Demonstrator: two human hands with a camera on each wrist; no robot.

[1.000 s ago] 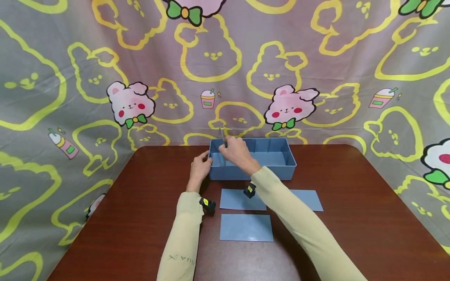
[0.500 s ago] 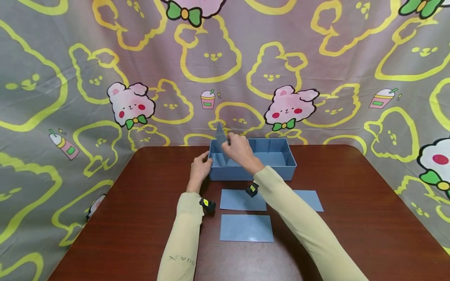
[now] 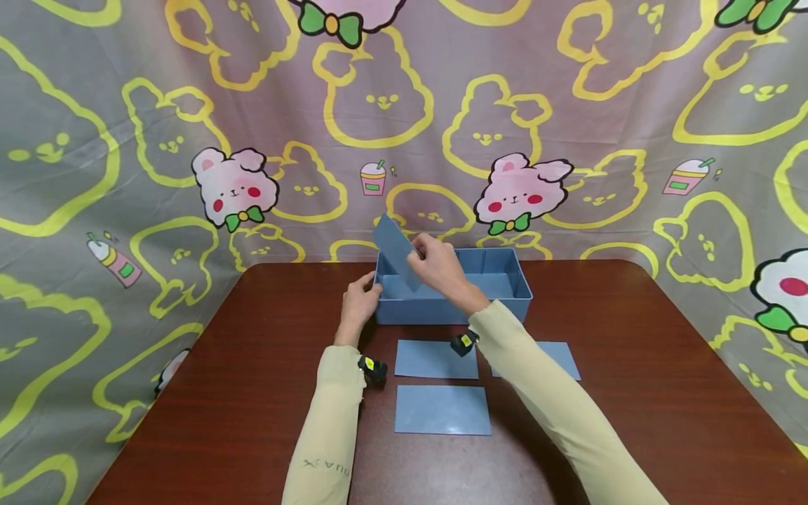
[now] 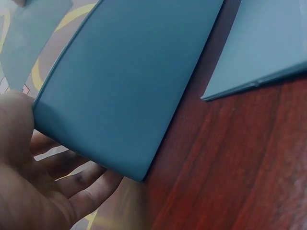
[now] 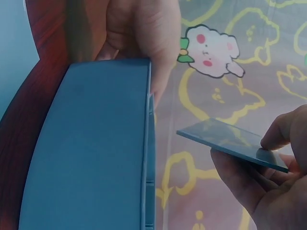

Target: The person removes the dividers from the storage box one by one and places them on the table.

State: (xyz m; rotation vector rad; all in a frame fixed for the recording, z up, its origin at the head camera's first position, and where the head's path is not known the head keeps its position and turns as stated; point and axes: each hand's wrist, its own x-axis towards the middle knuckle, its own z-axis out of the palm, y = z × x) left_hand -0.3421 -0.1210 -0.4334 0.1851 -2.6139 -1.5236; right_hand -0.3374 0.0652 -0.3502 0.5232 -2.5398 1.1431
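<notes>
A long open-topped blue-grey box (image 3: pixel 454 313) stands near the far edge of the table, with ribbed slots inside its back wall. My left hand (image 3: pixel 360 306) grips its left end; in the left wrist view, the thumb lies at the rim and the fingers reach round the end wall of the box (image 4: pixel 124 91). Above the box's left part, my right hand (image 3: pixel 442 268) holds a thin flat blue-grey panel (image 3: pixel 396 247), tilted. The right wrist view shows that panel (image 5: pixel 225 139) pinched between thumb and fingers, apart from the box.
Similar flat panels lie on the brown table (image 3: pixel 252 393) in front of the box: one at the centre (image 3: pixel 435 359), one nearer panel (image 3: pixel 442 409), and a right-hand panel (image 3: pixel 558 359) partly behind my right sleeve. A patterned curtain (image 3: pixel 404 105) hangs behind and beside the table.
My right hand has moved a little to the right and the panel in it has risen and tilted, showing more of its face. The left hand has stayed at the box's left end.
</notes>
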